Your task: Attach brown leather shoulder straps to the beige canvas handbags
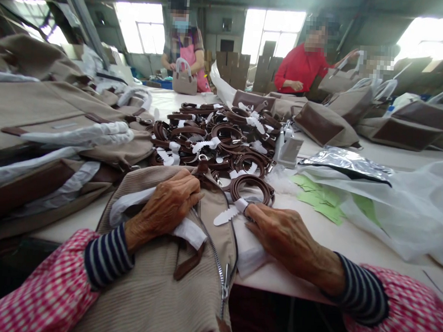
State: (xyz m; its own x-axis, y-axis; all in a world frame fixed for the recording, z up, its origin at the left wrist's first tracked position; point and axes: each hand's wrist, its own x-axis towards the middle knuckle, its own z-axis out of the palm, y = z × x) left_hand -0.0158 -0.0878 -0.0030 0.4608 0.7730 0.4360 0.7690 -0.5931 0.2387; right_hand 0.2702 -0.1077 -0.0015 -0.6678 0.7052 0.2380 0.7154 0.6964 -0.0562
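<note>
A beige corduroy handbag [144, 286] with brown leather trim lies in front of me, its metal zipper [216, 260] partly open. My left hand [167, 203] is closed on the bag's upper edge, beside a leather tab with a metal ring [203, 158]. White wrapping covers the bag's handle [130, 201]. In my right hand [285, 233] is the near side of a coiled brown leather strap [268, 194], pinched at its white paper band [240, 204]. A notched white tag [226, 216] hangs at the coil's left. My right fingertips are partly hidden.
Behind the bag lies a heap of coiled brown straps [223, 131]. Stacked bags [57, 108] crowd the left; more bags [327, 124] lie back right. Green paper pieces [320, 198] and plastic sheeting [419, 211] are on the right. Two co-workers handle bags across the table.
</note>
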